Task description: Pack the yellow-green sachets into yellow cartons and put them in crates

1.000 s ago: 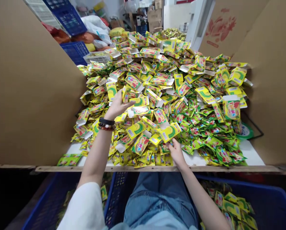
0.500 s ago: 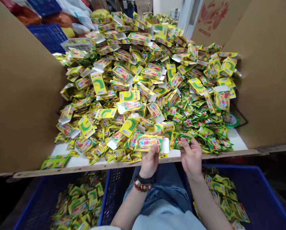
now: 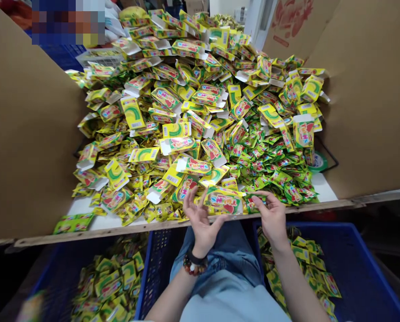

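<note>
My left hand [image 3: 203, 223] is at the table's front edge, fingers spread, with nothing gripped in it. Just right of its fingers lies a yellow and green printed carton [image 3: 225, 201], its printed face up. My right hand [image 3: 274, 219] pinches a small green candy packet [image 3: 253, 202] between thumb and fingers. That packet meets the carton's right end; whether it is partly inside, I cannot tell. Behind both hands rises a heap of similar cartons, many with white flaps open, such as one carton [image 3: 195, 165]. Loose green packets [image 3: 280, 179] are piled to the right.
Brown cardboard walls [image 3: 22, 134] flank the white table. Below its wooden front edge [image 3: 119, 229] are blue crates, left [image 3: 142, 277] and right [image 3: 364, 268], holding yellow-green packs. Green tape [image 3: 317, 162] lies at the right. Something blurred [image 3: 32, 306] shows at lower left.
My left hand has let go of a carton with an open white flap, and its fingers have spread. My right hand still holds the packet. A blurred object has appeared at lower left.
</note>
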The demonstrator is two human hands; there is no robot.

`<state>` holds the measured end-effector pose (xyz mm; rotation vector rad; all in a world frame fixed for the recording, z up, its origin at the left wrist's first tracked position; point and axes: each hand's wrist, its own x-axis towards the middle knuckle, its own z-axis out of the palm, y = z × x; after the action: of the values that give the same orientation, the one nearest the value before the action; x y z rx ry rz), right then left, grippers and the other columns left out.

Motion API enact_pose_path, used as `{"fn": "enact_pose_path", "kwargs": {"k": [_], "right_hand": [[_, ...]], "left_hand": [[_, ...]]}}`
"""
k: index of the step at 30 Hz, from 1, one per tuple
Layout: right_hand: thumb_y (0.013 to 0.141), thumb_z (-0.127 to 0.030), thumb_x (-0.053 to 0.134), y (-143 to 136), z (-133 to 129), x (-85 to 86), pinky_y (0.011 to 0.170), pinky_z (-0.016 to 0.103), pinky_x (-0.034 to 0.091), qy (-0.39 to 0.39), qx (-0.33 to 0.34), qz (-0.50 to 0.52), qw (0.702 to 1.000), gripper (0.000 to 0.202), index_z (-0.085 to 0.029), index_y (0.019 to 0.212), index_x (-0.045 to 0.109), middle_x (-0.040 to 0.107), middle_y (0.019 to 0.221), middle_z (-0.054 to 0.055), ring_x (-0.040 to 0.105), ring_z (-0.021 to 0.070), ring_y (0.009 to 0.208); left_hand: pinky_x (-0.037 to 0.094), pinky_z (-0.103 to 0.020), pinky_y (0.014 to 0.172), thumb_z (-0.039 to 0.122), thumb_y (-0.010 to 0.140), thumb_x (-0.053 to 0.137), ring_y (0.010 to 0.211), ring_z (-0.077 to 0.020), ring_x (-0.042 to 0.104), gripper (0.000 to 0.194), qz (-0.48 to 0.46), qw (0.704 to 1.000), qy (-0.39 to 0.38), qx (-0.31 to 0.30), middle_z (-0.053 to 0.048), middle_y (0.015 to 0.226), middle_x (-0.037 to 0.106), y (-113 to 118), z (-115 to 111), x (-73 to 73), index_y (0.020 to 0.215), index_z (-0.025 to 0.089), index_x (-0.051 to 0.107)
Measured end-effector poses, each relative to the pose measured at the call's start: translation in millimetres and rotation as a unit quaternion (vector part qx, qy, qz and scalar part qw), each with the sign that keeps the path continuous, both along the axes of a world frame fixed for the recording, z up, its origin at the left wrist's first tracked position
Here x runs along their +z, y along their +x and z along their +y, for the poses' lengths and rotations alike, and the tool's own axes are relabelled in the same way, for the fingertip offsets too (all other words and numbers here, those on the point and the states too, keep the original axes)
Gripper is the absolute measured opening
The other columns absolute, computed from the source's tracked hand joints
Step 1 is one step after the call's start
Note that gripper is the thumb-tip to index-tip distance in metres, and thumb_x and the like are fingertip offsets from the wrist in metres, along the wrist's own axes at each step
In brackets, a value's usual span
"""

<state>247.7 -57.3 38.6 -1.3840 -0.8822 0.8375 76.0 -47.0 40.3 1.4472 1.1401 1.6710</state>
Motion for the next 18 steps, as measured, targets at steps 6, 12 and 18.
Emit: {"fn": "enact_pose_path", "kwargs": {"k": [6,12,18], "right_hand": [[0.078,-0.036,0.069,12.1,3.7,21.2,0.074,0.031,0.049,-0.023,0.11,-0.049,0.992,0.018,-0.019,0.084,0.071,0.072,0.083,0.003,0.064,0.0193,0.08],[0.083,-0.035,0.065,-20.6,-3.7,15.2,0.072,0.03,0.051,0.043,-0.058,-0.015,0.997,0.018,-0.02,0.092,0.067,0.07,0.088,0.004,0.064,0.0174,0.078],[0.09,-0.029,0.057,-25.3,-9.5,-1.2,0.08,0.033,0.05,0.071,0.011,-0.129,0.989,0.014,-0.021,0.092,0.069,0.069,0.089,0.004,0.064,0.0192,0.086]], "left_hand": [[0.042,-0.044,0.097,0.025,0.076,0.071,0.112,-0.0277,0.058,0.062,0.533,0.829,0.103,-0.132,-0.01,0.119,0.062,-22.7,14.9,-2.5,0.134,0.023,0.048],[0.046,-0.036,0.074,0.027,0.076,0.065,0.086,-0.0255,0.061,0.046,0.521,0.851,0.045,-0.058,-0.008,0.096,0.065,-1.9,5.1,-26.0,0.12,0.016,0.055],[0.051,-0.035,0.077,0.026,0.072,0.069,0.09,-0.0245,0.062,0.048,0.405,0.912,-0.029,-0.062,-0.007,0.098,0.064,7.4,-3.5,-34.5,0.117,0.018,0.055]]}}
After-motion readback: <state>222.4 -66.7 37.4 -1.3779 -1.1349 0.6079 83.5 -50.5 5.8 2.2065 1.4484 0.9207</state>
